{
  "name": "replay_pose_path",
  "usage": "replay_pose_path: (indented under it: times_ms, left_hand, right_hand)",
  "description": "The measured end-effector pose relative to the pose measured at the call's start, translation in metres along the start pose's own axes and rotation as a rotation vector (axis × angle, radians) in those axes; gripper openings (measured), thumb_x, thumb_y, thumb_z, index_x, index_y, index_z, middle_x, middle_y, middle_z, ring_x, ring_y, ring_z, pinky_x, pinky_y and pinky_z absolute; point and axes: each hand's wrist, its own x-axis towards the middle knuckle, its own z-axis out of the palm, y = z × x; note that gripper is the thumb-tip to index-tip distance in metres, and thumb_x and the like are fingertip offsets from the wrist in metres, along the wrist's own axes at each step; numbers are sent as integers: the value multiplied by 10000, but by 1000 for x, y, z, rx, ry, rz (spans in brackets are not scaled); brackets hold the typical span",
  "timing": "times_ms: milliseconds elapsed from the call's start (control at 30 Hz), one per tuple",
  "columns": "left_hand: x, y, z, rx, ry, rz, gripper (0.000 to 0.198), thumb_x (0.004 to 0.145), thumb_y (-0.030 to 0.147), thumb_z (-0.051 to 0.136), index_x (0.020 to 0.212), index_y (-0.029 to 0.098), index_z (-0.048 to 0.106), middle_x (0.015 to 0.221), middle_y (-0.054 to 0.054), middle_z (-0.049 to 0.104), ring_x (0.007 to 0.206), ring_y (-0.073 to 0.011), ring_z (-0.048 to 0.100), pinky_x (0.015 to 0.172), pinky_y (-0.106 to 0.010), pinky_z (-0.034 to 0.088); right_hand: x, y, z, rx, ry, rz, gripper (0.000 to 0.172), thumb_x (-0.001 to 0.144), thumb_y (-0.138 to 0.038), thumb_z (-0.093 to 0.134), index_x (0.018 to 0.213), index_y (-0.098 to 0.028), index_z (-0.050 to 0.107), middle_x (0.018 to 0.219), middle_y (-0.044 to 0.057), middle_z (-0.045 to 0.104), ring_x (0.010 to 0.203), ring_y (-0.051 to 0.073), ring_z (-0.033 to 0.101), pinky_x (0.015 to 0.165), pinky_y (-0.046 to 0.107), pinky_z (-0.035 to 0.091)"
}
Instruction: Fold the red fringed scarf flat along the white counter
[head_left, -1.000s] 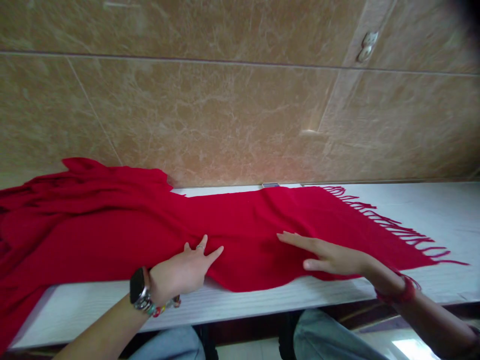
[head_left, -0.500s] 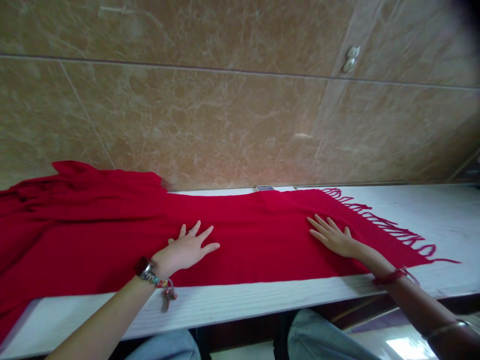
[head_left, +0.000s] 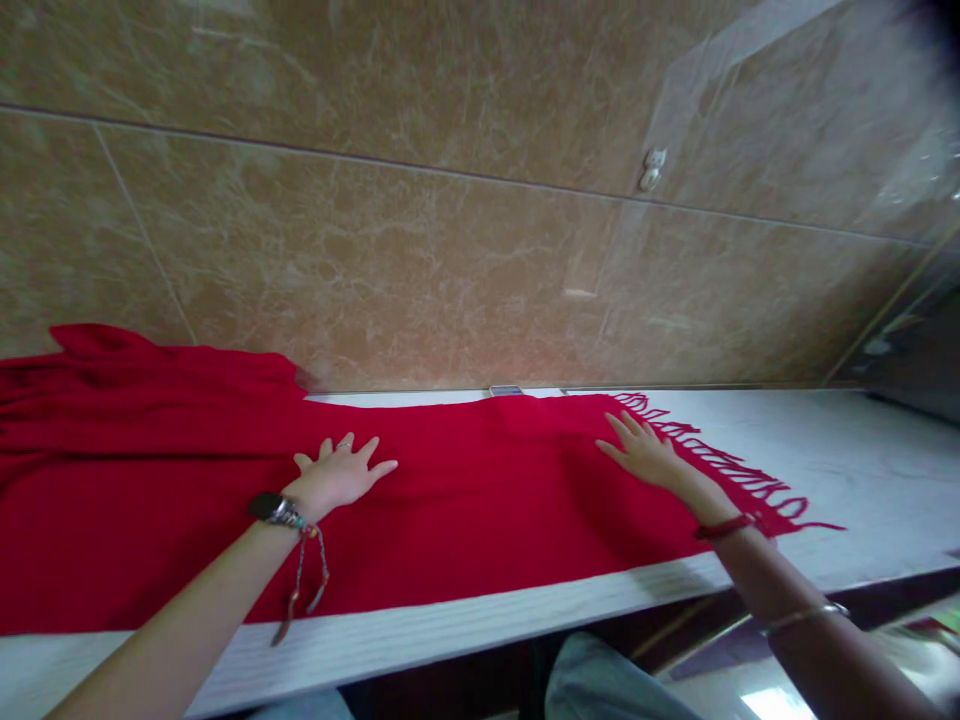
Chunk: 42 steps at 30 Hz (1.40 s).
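Observation:
A long red scarf [head_left: 487, 490] with a fringed end [head_left: 720, 470] lies spread along a white table [head_left: 862, 470]. My left hand [head_left: 337, 475] rests flat on the scarf near its middle, fingers spread, a watch and beaded bracelet on the wrist. My right hand [head_left: 645, 450] lies flat and open on the scarf just left of the fringe, a red string on its wrist. Neither hand grips the cloth. The scarf's left part is bunched in folds [head_left: 112, 400] against the wall.
A brown marble-tiled wall [head_left: 450, 250] rises right behind the table. A small flat object [head_left: 506, 390] lies at the table's back edge. My knees in jeans [head_left: 600, 680] show below the table's front edge.
Both hands slid away from me across the scarf toward the wall, the right one also moving right toward the fringe. The scarf's front edge now lies straighter. The view has shifted right.

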Motion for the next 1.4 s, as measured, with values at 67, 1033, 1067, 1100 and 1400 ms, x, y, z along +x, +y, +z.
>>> replay_pose_path:
  times_ms: [67, 1033, 1067, 1100, 1400]
  left_hand:
    - [23, 0, 5, -52, -90, 5, 732, 738, 700, 226, 1365, 324, 188, 1456, -85, 121, 1288, -424, 84, 918, -668, 149]
    - [55, 55, 21, -65, -59, 90, 882, 667, 787, 206, 1384, 283, 104, 1449, -166, 17, 1259, -483, 42, 894, -672, 160]
    - [56, 58, 22, -67, -62, 89, 881, 666, 788, 208, 1384, 288, 102, 1451, -160, 12, 1260, -481, 35, 897, -672, 154]
    - [56, 61, 22, -68, -62, 86, 880, 665, 789, 208, 1383, 292, 101, 1452, -156, 6, 1261, -480, 28, 899, -673, 147]
    - [76, 61, 14, -73, 29, 80, 889, 648, 810, 156, 1379, 306, 138, 1460, -116, -19, 1274, -445, -45, 924, -676, 70]
  right_hand:
    - [18, -21, -12, 86, -48, -30, 646, 845, -551, 238, 1398, -228, 155, 1457, 98, 152, 1280, 386, 182, 922, 616, 284]
    - [101, 4, 42, 161, -230, 8, 596, 853, -540, 113, 1390, -288, 161, 1468, 35, 112, 1300, 367, 110, 932, 674, 153]
    - [102, 7, 43, 164, -230, 16, 599, 850, -546, 109, 1390, -291, 154, 1469, 30, 110, 1301, 366, 108, 935, 672, 150]
    - [104, 10, 44, 167, -229, 22, 602, 848, -552, 106, 1391, -295, 147, 1469, 25, 108, 1302, 363, 105, 940, 669, 144]
    - [112, 27, 50, 169, -199, 2, 597, 852, -550, 104, 1388, -295, 167, 1466, 20, 124, 1304, 355, 108, 942, 671, 130]
